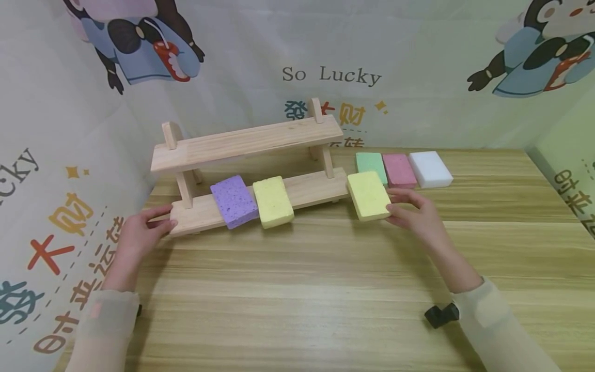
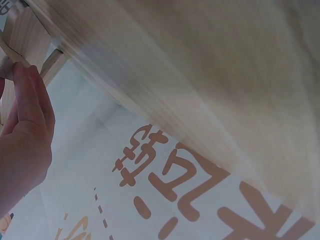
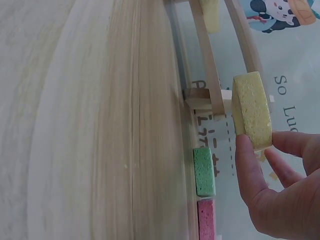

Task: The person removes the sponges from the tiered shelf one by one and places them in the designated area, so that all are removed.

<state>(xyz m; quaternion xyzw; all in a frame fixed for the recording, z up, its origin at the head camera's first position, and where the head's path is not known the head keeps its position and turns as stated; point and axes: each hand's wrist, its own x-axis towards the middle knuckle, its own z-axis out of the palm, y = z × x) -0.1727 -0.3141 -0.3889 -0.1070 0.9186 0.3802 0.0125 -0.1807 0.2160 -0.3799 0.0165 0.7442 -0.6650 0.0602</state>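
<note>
A two-tier wooden rack (image 1: pixel 246 142) stands at the back of the table. My left hand (image 1: pixel 141 230) grips the left end of its lower shelf (image 1: pixel 197 219), thumb in front; the left wrist view shows those fingers (image 2: pixel 30 95) at the wood. On that shelf a purple sponge (image 1: pixel 234 201) and a yellow sponge (image 1: pixel 273 201) lean side by side. My right hand (image 1: pixel 416 214) pinches another yellow sponge (image 1: pixel 369 195) by its right edge, near the shelf's right end. The right wrist view has this held sponge (image 3: pixel 252 110) raised above the table, thumb and fingers at its lower end.
Behind the held sponge, a green sponge (image 1: pixel 370 163), a pink sponge (image 1: pixel 398 170) and a white sponge (image 1: pixel 431 169) lie in a row on the wooden table (image 1: pixel 297 289). Printed cloth (image 1: pixel 418 113) hangs behind and along both sides. The rack's upper shelf overhangs the lower one.
</note>
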